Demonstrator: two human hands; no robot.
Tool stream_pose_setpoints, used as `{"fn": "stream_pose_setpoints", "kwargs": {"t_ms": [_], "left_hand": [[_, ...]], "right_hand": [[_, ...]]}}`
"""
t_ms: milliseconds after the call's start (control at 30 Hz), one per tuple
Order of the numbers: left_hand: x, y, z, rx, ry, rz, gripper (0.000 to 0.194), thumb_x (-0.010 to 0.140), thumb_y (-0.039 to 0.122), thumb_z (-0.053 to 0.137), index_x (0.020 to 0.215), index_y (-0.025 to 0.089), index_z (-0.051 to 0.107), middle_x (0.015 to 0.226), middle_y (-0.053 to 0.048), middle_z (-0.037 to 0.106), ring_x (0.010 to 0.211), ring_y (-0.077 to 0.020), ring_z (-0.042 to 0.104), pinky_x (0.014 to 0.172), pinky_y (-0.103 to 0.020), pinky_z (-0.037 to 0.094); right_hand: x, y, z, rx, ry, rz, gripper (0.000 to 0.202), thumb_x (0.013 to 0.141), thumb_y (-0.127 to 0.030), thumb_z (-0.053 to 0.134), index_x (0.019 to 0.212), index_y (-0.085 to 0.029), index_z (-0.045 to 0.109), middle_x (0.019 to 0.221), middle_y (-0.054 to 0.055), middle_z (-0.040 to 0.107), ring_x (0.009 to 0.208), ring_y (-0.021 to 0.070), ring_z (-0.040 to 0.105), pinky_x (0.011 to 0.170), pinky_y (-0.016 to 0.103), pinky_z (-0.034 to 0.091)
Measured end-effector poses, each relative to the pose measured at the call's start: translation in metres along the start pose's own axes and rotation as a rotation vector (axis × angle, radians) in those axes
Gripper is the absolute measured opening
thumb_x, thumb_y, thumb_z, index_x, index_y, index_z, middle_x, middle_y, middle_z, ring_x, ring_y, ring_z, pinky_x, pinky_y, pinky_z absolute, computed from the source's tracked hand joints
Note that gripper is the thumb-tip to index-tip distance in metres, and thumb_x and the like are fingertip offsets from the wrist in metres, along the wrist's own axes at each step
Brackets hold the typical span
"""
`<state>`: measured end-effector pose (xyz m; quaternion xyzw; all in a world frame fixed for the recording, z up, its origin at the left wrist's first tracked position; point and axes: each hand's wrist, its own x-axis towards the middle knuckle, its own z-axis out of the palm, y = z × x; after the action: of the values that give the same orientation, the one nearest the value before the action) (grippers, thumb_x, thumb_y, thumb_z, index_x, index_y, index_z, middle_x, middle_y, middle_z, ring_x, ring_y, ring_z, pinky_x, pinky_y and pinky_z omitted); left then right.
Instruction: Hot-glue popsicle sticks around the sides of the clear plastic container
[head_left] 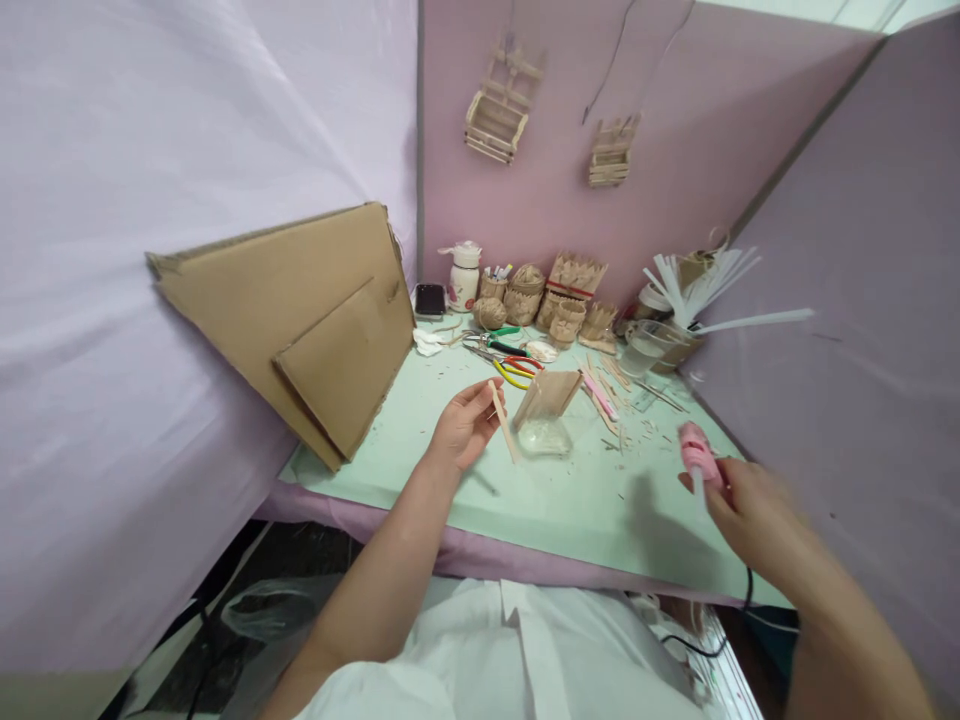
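Note:
My left hand (461,428) pinches a wooden craft stick (503,422) near its upper end, and the stick slants down over the table. Just right of the stick, a small panel of joined sticks (550,393) stands tilted at a clear shallow dish (543,438); whether they are attached I cannot tell. On the right, my right hand (746,505) is closed round a pink glue gun (697,448), held above the table, with a whitish glue stick (698,490) showing at its near side. A black cord hangs below that hand.
Folded cardboard (330,330) stands at the left. Behind the dish lie pliers (514,370), and loose sticks (600,400) are scattered rightward. Along the back are a white bottle (464,275), twine balls (490,314), stick-built pots (567,322) and a bundle of glue sticks (694,285).

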<state>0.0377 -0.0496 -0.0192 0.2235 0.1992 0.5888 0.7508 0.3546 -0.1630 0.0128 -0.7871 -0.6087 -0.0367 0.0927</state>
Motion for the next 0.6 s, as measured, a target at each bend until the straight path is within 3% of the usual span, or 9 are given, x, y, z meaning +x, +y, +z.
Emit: {"fn": "stream_pose_setpoints", "kwargs": {"t_ms": [133,267,367,467,533,600], "left_hand": [[-0.001,-0.005,0.007,0.146,0.054,0.125,0.028,0.055,0.022,0.092,0.077,0.013,0.077,0.078,-0.004,0.074,0.071,-0.0098,0.062,0.074,-0.024,0.048],[-0.001,-0.009,0.008,0.294,0.069,0.225,0.022,0.058,0.021,0.089,0.075,0.015,0.079,0.083,-0.006,0.076,0.077,-0.0133,0.064,0.079,-0.026,0.048],[-0.001,-0.011,0.006,0.378,0.031,0.273,0.016,0.062,0.021,0.086,0.077,0.016,0.080,0.085,-0.006,0.076,0.080,-0.0142,0.065,0.081,-0.026,0.048],[-0.003,-0.011,0.007,0.453,-0.040,0.294,0.011,0.066,0.017,0.084,0.076,0.017,0.080,0.085,-0.006,0.075,0.083,-0.0149,0.065,0.081,-0.025,0.047],[-0.004,-0.011,0.008,0.494,-0.069,0.300,0.010,0.065,0.013,0.083,0.074,0.017,0.080,0.085,-0.005,0.074,0.083,-0.0153,0.065,0.081,-0.025,0.047],[-0.006,-0.011,0.010,0.529,-0.083,0.306,0.013,0.065,0.009,0.083,0.074,0.018,0.080,0.083,-0.005,0.073,0.084,-0.0155,0.063,0.081,-0.025,0.046]], "right_hand": [[0.015,0.014,0.025,-0.259,-0.172,0.280,0.059,0.092,-0.053,0.034,0.109,-0.007,0.067,0.115,0.030,0.063,0.107,0.0452,0.061,0.081,0.053,0.050],[0.018,0.022,0.041,-0.224,-0.254,0.311,0.065,0.092,-0.055,0.035,0.116,-0.005,0.068,0.118,0.031,0.065,0.112,0.0460,0.060,0.085,0.054,0.050],[0.017,0.020,0.032,-0.213,-0.200,0.282,0.062,0.088,-0.059,0.043,0.112,-0.009,0.070,0.117,0.030,0.065,0.110,0.0484,0.060,0.086,0.060,0.049],[0.011,-0.011,0.010,0.007,0.052,0.083,0.051,0.086,-0.054,0.049,0.112,-0.014,0.067,0.118,0.024,0.066,0.107,0.0437,0.063,0.086,0.058,0.049],[0.006,-0.051,-0.002,0.343,0.195,-0.192,0.040,0.089,-0.051,0.051,0.110,-0.019,0.065,0.110,0.015,0.070,0.098,0.0319,0.067,0.081,0.045,0.052],[0.001,-0.097,-0.005,0.540,0.260,-0.392,0.030,0.090,-0.046,0.057,0.106,-0.021,0.063,0.096,0.009,0.072,0.088,0.0247,0.068,0.077,0.037,0.052]]}}
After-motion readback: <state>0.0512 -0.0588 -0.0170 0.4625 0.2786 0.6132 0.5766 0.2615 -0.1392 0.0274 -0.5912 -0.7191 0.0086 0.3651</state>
